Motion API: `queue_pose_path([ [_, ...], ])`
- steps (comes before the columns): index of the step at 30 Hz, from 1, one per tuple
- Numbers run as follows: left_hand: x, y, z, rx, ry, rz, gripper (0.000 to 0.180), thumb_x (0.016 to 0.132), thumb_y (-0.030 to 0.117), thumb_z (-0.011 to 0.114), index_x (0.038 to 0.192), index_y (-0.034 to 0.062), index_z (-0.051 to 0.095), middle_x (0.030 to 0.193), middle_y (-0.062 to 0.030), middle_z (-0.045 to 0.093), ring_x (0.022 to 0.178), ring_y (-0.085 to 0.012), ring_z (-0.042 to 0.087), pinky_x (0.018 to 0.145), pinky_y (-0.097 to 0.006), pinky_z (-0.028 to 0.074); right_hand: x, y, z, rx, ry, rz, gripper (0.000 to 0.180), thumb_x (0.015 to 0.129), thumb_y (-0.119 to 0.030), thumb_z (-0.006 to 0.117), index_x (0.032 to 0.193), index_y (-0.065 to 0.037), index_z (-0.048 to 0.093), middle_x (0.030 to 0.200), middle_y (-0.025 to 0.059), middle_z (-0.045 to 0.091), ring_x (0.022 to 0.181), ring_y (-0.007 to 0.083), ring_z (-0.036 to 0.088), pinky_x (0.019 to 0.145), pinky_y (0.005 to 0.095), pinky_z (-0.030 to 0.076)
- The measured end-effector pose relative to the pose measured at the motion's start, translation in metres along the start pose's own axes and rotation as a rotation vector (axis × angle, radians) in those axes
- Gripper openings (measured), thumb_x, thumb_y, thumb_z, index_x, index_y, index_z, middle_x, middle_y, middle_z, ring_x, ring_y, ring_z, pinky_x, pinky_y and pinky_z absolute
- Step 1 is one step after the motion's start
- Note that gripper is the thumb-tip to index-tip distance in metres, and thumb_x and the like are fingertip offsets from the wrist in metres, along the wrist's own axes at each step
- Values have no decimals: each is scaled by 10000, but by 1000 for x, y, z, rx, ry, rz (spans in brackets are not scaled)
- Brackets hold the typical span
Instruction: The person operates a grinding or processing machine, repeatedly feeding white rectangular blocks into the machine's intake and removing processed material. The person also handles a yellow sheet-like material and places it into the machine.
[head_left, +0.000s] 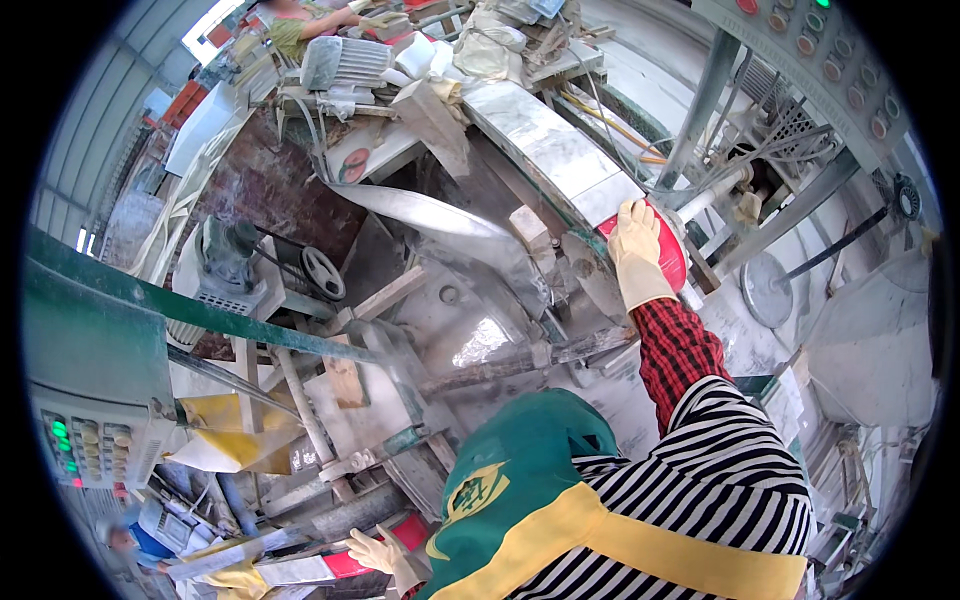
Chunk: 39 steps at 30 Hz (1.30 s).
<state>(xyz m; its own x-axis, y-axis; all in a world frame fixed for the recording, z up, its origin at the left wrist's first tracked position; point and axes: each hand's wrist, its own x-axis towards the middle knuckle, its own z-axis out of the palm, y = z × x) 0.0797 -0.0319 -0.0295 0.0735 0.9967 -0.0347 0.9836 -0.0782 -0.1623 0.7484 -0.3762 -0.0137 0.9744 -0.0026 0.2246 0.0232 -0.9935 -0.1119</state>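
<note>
Right hand: the right hand (637,250), in a pale yellow glove with a red plaid sleeve behind it, reaches up and forward; its fingers lie flat and spread on the red guard (668,262), pressing on it rather than closing round it.
Red guard: a curved red cover at the near end of the long stone slab (545,150), right of the picture's middle, just beside the grey machine housing (480,300).
Left hand: the left hand (378,552), also gloved in pale yellow, sits low at the bottom edge; its fingers rest on a red-and-white bar (330,565). Whether they close round the bar, I cannot tell.
Clothing: a green and yellow apron (520,480) over a black-and-white striped top fills the lower right.
Machine: a belt wheel (322,272) and a motor (228,262) stand left of centre, dusted in white stone slurry.
Control panels: a green box with buttons (85,440) at the left; a grey panel with round buttons (830,50) at the upper right.
Other person: someone in a green shirt (290,30) stands at the far end, well apart.
</note>
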Motion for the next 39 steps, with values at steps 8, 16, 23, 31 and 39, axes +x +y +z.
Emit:
queue_pose_path([
  [8,-23,20,-29,-176,393,71,578,867,327,640,1352,53,487,1393,-252,454,1267,-433,416,1041,-513,337,-48,-54,-48,123,-64,-295,332,827,-77,506,1153,-41,554,1141,191,567,1105,368,512,945,458,434],
  [16,20,-43,-67,-327,455,-382,785,752,391,759,1353,6,434,1376,-266,442,1229,-435,447,1005,-466,400,-155,-52,-24,418,-38,-765,578,843,-72,542,1407,-33,420,1411,239,449,1315,426,396,1116,458,311],
  [23,64,-104,-55,-873,311,-613,934,757,376,777,1448,-14,286,1447,-220,380,1273,-397,457,1072,-417,384,-203,-41,14,393,-418,-955,561,795,-53,589,1346,-41,485,1344,247,511,1246,419,479,1065,446,380],
  [31,95,-91,-69,-884,120,-834,985,701,325,810,1474,56,262,1516,-213,264,1324,-385,405,1090,-408,375,-215,-52,-3,332,-740,-623,558,792,-129,647,1326,-17,528,1228,250,604,1130,369,589,995,388,446],
  [39,60,-90,-37,-899,337,-683,994,633,256,840,1437,-28,330,1431,-284,382,1346,-376,386,1115,-389,350,-216,-36,87,570,-934,-568,533,832,-127,654,1331,7,523,1289,205,592,1211,305,563,1022,357,430],
])
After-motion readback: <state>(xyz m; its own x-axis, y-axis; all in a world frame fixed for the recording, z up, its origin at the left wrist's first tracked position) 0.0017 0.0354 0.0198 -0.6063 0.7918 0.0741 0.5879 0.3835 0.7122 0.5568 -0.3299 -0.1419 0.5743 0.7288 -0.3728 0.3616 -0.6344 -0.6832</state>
